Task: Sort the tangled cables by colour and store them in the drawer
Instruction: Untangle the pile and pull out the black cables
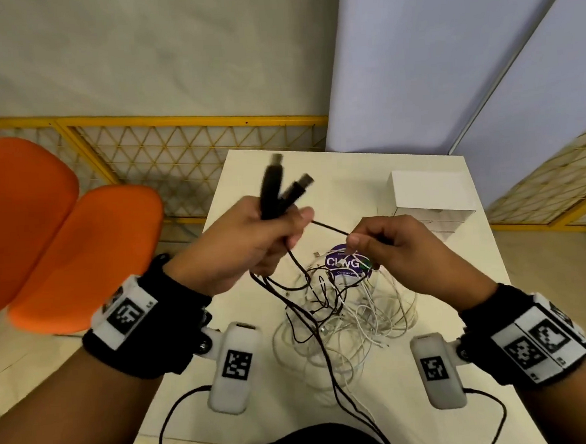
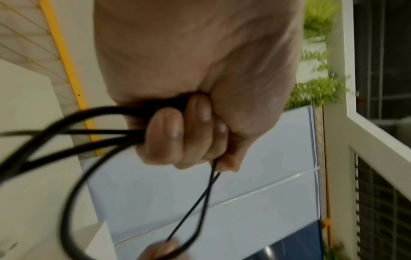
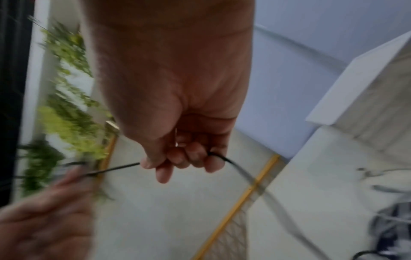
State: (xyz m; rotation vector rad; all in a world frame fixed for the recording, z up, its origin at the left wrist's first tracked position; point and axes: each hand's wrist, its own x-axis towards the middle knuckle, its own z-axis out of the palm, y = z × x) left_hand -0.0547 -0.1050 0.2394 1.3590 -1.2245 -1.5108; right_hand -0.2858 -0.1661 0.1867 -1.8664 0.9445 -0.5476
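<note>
My left hand [image 1: 268,233] is raised above the white table [image 1: 234,177] and grips a bundle of black cables [image 1: 276,192]; their USB plugs stick up out of the fist. The left wrist view shows the fingers [image 2: 169,133] curled round the black cables [image 2: 73,133]. One thin black strand [image 1: 329,228] runs across to my right hand [image 1: 371,241], which pinches it. In the right wrist view the same strand [image 3: 224,158] passes through the curled fingers [image 3: 177,158]. Below both hands a tangle of white cables [image 1: 359,320] with black ones through it lies on the table.
A small white drawer unit [image 1: 430,196] stands at the table's back right, its drawers closed. A purple round sticker [image 1: 343,261] lies under the tangle. Orange chairs [image 1: 46,243] stand left of the table, with a yellow mesh fence [image 1: 184,142] behind.
</note>
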